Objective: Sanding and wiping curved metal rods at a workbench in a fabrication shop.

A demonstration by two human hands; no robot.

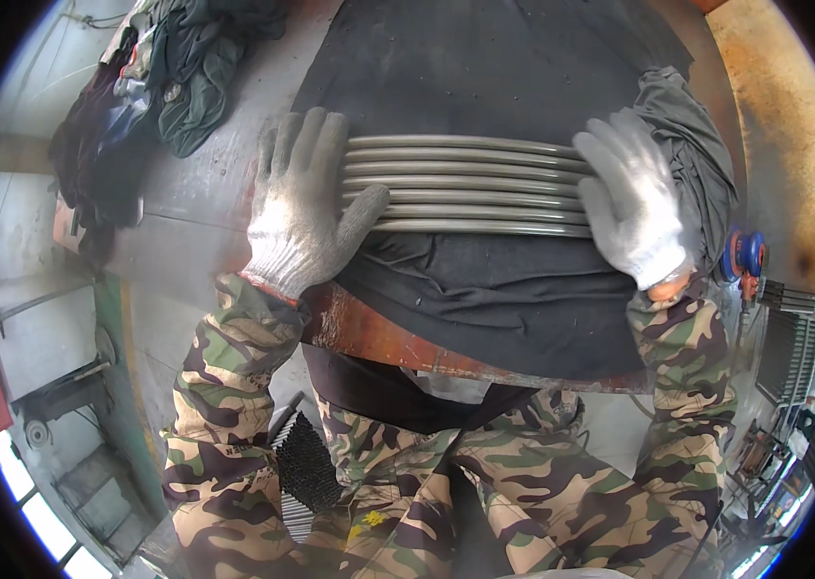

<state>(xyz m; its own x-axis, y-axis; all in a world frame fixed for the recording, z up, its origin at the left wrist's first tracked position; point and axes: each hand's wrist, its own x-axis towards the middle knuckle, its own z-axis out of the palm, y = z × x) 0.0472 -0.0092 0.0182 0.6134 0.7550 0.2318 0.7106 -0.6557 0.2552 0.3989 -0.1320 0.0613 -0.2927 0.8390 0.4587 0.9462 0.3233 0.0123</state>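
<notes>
Several shiny metal tubes or rods [465, 183] lie side by side, running left to right across a dark cloth [494, 72] on the table. My left hand [294, 207], in a grey-white knit glove, rests at their left ends with its fingers stretched out and its thumb apart. At the right ends is my right hand [634, 193], gloved the same way, palm down with fingers extended over the tubes. The ends under both gloves are hidden. Neither hand is wrapped round a tube.
Dark clothing [197, 82] is heaped at the far left. The table's worn reddish edge [398, 345] runs in front of me. A blue round tool [743, 255] sits beside the table at right, near a stained tan panel [793, 145]. Stacked rods [307, 463] show by my left leg.
</notes>
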